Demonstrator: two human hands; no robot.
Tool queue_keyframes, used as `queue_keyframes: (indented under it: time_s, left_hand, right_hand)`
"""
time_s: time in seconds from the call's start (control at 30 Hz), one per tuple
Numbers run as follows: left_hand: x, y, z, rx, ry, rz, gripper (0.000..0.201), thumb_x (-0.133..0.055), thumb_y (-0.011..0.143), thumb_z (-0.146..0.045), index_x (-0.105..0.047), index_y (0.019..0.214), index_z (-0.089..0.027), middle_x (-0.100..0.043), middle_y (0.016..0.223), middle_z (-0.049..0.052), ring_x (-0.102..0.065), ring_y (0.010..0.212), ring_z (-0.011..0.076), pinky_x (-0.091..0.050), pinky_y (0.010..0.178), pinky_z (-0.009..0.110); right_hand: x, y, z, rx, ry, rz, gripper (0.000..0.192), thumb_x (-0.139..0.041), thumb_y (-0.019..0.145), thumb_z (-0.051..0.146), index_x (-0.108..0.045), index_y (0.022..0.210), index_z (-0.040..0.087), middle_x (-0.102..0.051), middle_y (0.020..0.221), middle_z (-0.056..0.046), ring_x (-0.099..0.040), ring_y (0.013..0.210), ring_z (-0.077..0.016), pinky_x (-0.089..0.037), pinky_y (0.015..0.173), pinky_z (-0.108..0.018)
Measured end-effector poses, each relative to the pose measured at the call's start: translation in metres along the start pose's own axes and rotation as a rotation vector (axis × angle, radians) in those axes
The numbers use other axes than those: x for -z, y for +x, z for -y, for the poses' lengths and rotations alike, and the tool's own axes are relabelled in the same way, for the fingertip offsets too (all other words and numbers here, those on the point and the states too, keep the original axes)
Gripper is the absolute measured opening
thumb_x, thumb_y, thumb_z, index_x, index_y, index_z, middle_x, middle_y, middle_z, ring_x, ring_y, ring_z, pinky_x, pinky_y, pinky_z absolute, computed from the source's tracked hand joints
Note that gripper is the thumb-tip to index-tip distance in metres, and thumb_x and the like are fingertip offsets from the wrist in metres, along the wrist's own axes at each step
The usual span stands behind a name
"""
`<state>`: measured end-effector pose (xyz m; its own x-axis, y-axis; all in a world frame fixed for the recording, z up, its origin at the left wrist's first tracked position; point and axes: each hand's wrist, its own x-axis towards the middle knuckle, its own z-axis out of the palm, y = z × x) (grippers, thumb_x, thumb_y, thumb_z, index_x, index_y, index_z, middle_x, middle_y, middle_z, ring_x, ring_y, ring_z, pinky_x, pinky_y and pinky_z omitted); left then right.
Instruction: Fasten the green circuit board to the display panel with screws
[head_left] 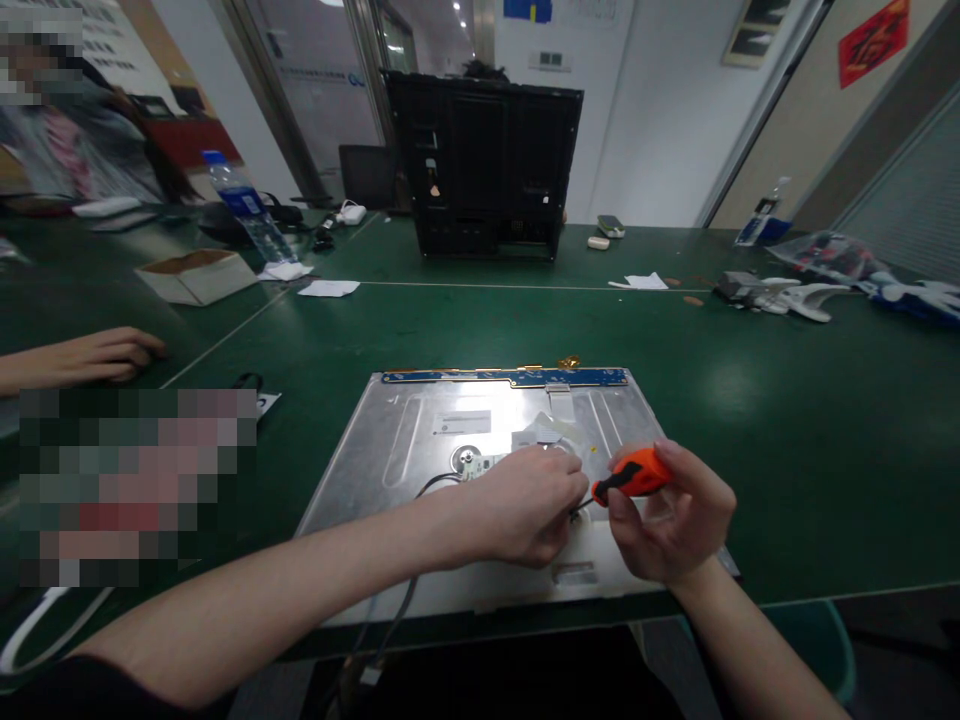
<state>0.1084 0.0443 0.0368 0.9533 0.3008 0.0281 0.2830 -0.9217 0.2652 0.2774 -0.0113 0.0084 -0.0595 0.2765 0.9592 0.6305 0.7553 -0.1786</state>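
**Both hands on metal panel back, screwdriver in right**

Right hand [671, 520] clamped round orange-handled screwdriver [631, 476], tip aimed left toward left hand [529, 505]; left fingers pinched together at the tip, what they hold hidden; both rest on metal display back panel [420, 440]; blue circuit strip [506, 377] beyond; black monitor shell [484, 165] farther; another person's hand [97, 357] far left.
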Motion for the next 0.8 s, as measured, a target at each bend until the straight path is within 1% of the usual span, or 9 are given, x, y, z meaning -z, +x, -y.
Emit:
queue_keyframes:
  time_s: [0.1,0.17,0.33,0.37,0.5,0.63,0.8]
  left_hand:
    - [0.0014,-0.0001,-0.0007,-0.005,-0.013,-0.012,0.003,-0.057,0.075,-0.014,-0.057,0.076,-0.016,-0.061,0.079,0.008,-0.055,0.068,0.0202,-0.044,0.060,0.033]
    - [0.0031,-0.0001,-0.0015,-0.012,-0.016,-0.012,0.003,-0.057,0.076,-0.013,-0.057,0.075,-0.016,-0.061,0.079,0.008,-0.055,0.069,0.0203,-0.045,0.061,0.033]
    - [0.0059,0.0001,-0.0035,0.006,-0.003,0.018,0.003,-0.058,0.076,-0.013,-0.058,0.076,-0.016,-0.063,0.082,0.010,-0.058,0.073,0.0217,-0.048,0.065,0.034]
    - [0.0055,0.0001,-0.0034,0.011,-0.003,0.021,0.002,-0.058,0.077,-0.013,-0.059,0.078,-0.015,-0.063,0.084,0.010,-0.059,0.074,0.0221,-0.048,0.065,0.034]
    - [0.0008,0.0000,-0.0013,0.013,-0.009,0.003,0.013,-0.060,0.075,-0.015,-0.062,0.088,-0.013,-0.066,0.088,0.012,-0.061,0.076,0.0234,-0.050,0.067,0.035]
    - [-0.0024,0.0000,0.0010,0.000,-0.022,0.003,0.014,-0.059,0.075,-0.015,-0.062,0.089,-0.013,-0.066,0.089,0.012,-0.062,0.078,0.0237,-0.052,0.070,0.036]
    - [0.0008,-0.0001,-0.0002,0.009,-0.035,0.011,0.010,-0.059,0.075,-0.014,-0.062,0.086,-0.014,-0.065,0.088,0.011,-0.062,0.078,0.0233,-0.052,0.069,0.035]
  right_hand:
    - [-0.0005,0.0030,-0.0004,0.047,-0.034,-0.019,0.071,-0.065,0.084,0.015,-0.037,0.148,0.022,-0.062,0.093,-0.004,-0.061,0.064,-0.0145,-0.053,0.048,-0.026]
    - [-0.0006,0.0058,-0.0006,0.063,-0.040,-0.024,0.073,-0.067,0.083,0.015,-0.037,0.149,0.022,-0.061,0.090,-0.002,-0.059,0.062,-0.0134,-0.052,0.047,-0.025]
    - [-0.0005,0.0105,-0.0010,0.077,0.010,0.017,0.075,-0.066,0.082,0.012,-0.035,0.149,0.021,-0.060,0.091,-0.002,-0.058,0.063,-0.0127,-0.052,0.047,-0.024]
    - [-0.0005,0.0103,-0.0009,0.074,0.025,0.029,0.074,-0.065,0.082,0.012,-0.035,0.149,0.020,-0.060,0.092,-0.003,-0.058,0.064,-0.0131,-0.052,0.047,-0.024]
    - [-0.0003,0.0055,0.0002,0.008,0.092,0.048,0.065,-0.058,0.087,0.014,-0.037,0.148,0.020,-0.062,0.092,-0.005,-0.061,0.065,-0.0154,-0.055,0.049,-0.028]
    - [0.0000,0.0015,0.0015,-0.047,0.082,0.042,0.063,-0.056,0.087,0.014,-0.038,0.147,0.021,-0.064,0.098,-0.007,-0.062,0.063,-0.0146,-0.057,0.049,-0.027]
    - [-0.0007,0.0048,0.0012,0.000,0.041,0.020,0.065,-0.058,0.086,0.013,-0.037,0.147,0.022,-0.061,0.090,-0.003,-0.058,0.058,-0.0127,-0.056,0.048,-0.026]
